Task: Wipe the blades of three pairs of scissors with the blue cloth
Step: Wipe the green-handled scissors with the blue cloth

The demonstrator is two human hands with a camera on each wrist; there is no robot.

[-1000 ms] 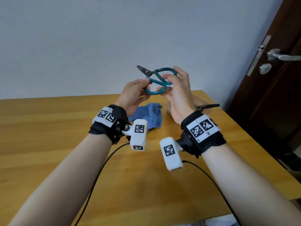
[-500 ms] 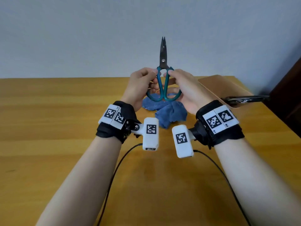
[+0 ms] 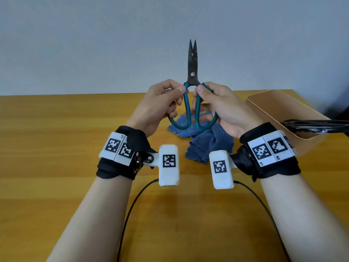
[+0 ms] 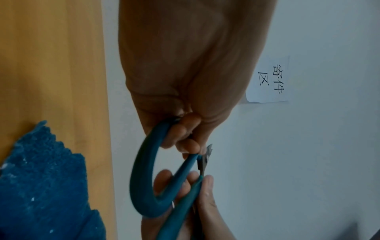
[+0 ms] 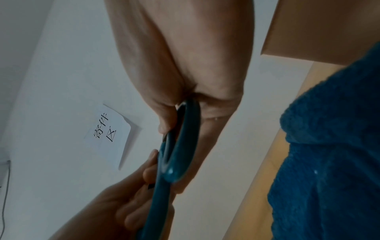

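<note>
Holding the scissors [image 3: 192,87] up over the table [image 3: 56,167], both hands are on the teal handles: the left hand [image 3: 160,106] pinches the left loop near its top between thumb and curled fingers, and the right hand [image 3: 222,108] does the same on the right loop. Nothing is loose in either grip as far as I can tell.

Right under them, a bit farther out on the wood, the blue cloth [image 3: 205,140] lies crumpled and untouched, so no wiping is happening yet. Off to the right there's a tan box [image 3: 264,104] with dark handles sticking out of it, probably more scissors, but that part is blurry.

What could go wrong: the points aim straight up and the blades are cracked open only a hair at the tip. If the loops get pulled apart too fast, or one hand lets go to grab the cloth, the thing could tip and nick a finger.

The blades themselves look dark, dull and spotty, with a shiny rivet at the pivot.
</note>
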